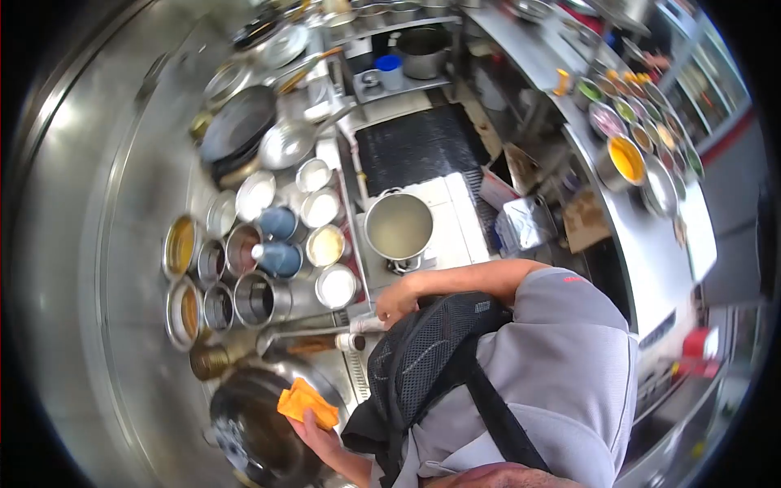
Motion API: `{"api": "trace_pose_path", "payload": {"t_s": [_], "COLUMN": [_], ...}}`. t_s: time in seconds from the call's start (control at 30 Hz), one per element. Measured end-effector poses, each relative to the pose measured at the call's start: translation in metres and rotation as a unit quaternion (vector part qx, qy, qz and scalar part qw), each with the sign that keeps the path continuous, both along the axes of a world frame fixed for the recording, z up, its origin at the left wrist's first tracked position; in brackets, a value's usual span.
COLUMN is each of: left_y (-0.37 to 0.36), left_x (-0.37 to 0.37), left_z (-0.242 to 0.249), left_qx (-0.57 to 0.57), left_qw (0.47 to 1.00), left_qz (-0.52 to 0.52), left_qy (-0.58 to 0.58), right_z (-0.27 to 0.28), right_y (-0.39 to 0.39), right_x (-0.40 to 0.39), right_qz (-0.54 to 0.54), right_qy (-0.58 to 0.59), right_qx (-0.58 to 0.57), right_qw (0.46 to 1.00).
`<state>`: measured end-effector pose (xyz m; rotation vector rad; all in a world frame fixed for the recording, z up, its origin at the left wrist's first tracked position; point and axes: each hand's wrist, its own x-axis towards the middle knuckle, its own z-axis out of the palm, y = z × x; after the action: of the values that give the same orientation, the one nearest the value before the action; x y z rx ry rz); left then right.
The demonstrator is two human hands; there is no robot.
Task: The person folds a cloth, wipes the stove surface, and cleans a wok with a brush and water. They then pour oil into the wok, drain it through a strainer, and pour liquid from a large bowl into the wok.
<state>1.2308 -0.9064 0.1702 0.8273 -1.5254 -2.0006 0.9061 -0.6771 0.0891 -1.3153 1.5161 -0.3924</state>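
My left hand (316,437) holds a folded orange cloth (308,403), pinched by thumb and fingers, over the near rim of a large dark wok (268,431). Farther up, my right hand (397,301) is at the stove's front edge with its fingers curled. Beside it is a pale bar-like piece (368,324); what its fingers hold, if anything, is hidden. A ladle (313,343) lies between the wok and the metal pots.
Beyond my right hand, a large pot of cloudy liquid (399,226) stands low by the stove. Seasoning containers (336,286) crowd the left counter, with a dark pan (238,124) behind. Food bowls (625,161) line the right counter. A black mat (423,146) covers the floor.
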Motion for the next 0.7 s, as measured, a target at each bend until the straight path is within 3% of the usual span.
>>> {"api": "trace_pose_path", "payload": {"t_s": [0.07, 0.1, 0.2, 0.4, 0.47, 0.7], "left_y": [-0.001, 0.005, 0.003, 0.003, 0.001, 0.010], "left_x": [-0.044, -0.056, -0.084, -0.077, -0.068, -0.044], "left_z": [0.009, 0.015, -0.007, -0.069, -0.091, -0.109], "left_qx": [0.004, 0.011, 0.002, 0.047, 0.073, 0.046], "left_qw": [0.998, 0.996, 0.984, 0.964, 0.954, 0.946], "left_qz": [-0.060, -0.093, -0.175, -0.260, -0.290, -0.321], "left_qy": [-0.002, -0.005, -0.006, -0.006, 0.026, 0.008], "right_z": [0.008, 0.003, -0.033, -0.024, -0.004, -0.001], "right_y": [0.024, 0.038, 0.061, 0.096, 0.106, 0.117], "right_x": [-0.005, -0.004, 0.001, 0.049, 0.068, 0.098], "right_qz": [-0.143, -0.165, -0.272, -0.318, -0.314, -0.308], "right_qy": [0.006, 0.005, 0.130, 0.126, 0.051, 0.099], "right_qx": [0.011, 0.007, -0.108, -0.056, 0.009, 0.029], "right_qw": [0.990, 0.986, 0.947, 0.938, 0.948, 0.946]}}
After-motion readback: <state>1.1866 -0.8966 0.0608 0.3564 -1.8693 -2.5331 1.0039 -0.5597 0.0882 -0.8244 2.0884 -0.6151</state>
